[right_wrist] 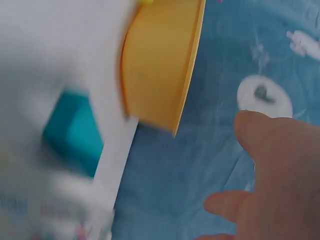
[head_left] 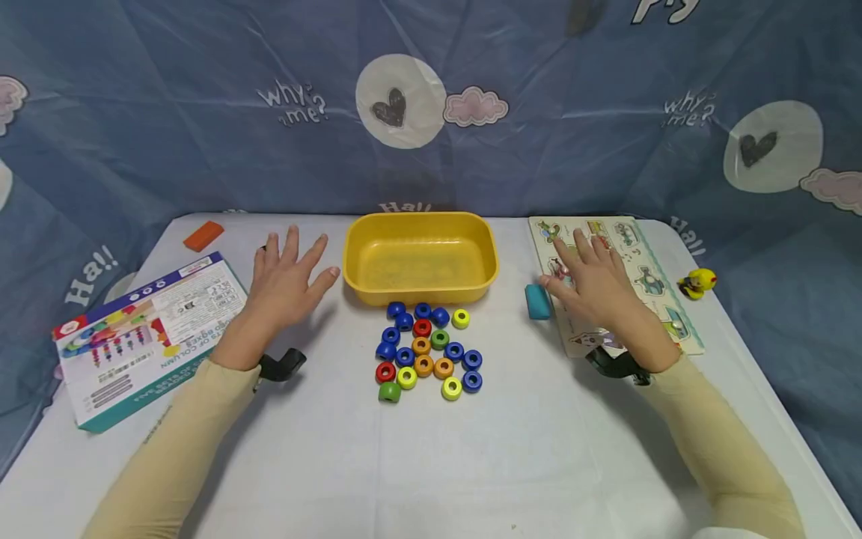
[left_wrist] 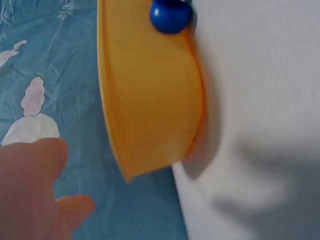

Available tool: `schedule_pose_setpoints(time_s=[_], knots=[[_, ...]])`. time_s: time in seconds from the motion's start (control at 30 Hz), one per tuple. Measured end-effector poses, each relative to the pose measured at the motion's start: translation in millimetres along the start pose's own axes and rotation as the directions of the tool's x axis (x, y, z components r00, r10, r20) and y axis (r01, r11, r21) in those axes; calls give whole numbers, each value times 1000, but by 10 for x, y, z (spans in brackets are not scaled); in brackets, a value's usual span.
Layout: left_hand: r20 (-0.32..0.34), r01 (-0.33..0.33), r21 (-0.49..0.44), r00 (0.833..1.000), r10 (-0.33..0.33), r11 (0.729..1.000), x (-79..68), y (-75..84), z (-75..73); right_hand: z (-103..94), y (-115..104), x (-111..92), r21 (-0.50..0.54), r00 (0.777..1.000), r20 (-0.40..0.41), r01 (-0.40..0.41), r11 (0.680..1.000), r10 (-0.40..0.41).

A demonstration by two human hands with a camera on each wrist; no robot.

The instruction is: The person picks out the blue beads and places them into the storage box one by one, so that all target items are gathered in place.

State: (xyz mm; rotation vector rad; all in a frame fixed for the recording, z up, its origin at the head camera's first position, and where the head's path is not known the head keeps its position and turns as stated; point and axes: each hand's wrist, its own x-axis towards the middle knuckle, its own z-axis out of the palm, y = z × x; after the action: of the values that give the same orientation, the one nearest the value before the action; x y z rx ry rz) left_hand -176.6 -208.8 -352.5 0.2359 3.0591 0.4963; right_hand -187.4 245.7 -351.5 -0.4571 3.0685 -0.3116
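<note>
My left hand (head_left: 286, 281), fingers spread and holding nothing, hovers between the printed box and the yellow tub (head_left: 420, 294). Over the picture board (head_left: 649, 281) at the right, my right hand (head_left: 595, 288) is spread too and grips nothing. In front of the tub lies a loose group of ring-shaped beads in blue, red, orange, green and yellow, with a green bead (head_left: 389, 392) at its near edge and a blue bead (head_left: 473, 382) at its right. The left wrist view shows the tub's side (left_wrist: 150, 100) beyond the fingers, with a blue bead (left_wrist: 171, 17) near it.
A printed cardboard box (head_left: 144, 337) lies at the left, with an orange block (head_left: 203, 236) behind it. Beside the picture board sits a teal block (head_left: 538, 302). A small yellow toy figure (head_left: 697, 283) stands near the right table edge. A blue cloth hangs behind the table.
</note>
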Motion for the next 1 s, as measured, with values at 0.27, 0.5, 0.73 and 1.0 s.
schedule_pose_setpoints(time_s=[0.27,0.5,0.73,1.0], knots=[[-25,-31,-296,999,24,955,51,66,359,330,-654,-143,188,938,-149,337,923,-312],[-182,-66,-571,982,-47,819,95,179,711,746,-967,-224,373,943,-86,329,868,-320],[-278,-136,-664,958,-74,736,84,226,839,907,-902,-219,528,946,-115,317,788,-304],[-303,-160,-685,950,-77,711,91,192,896,906,-790,-158,682,924,-6,283,674,-382]])
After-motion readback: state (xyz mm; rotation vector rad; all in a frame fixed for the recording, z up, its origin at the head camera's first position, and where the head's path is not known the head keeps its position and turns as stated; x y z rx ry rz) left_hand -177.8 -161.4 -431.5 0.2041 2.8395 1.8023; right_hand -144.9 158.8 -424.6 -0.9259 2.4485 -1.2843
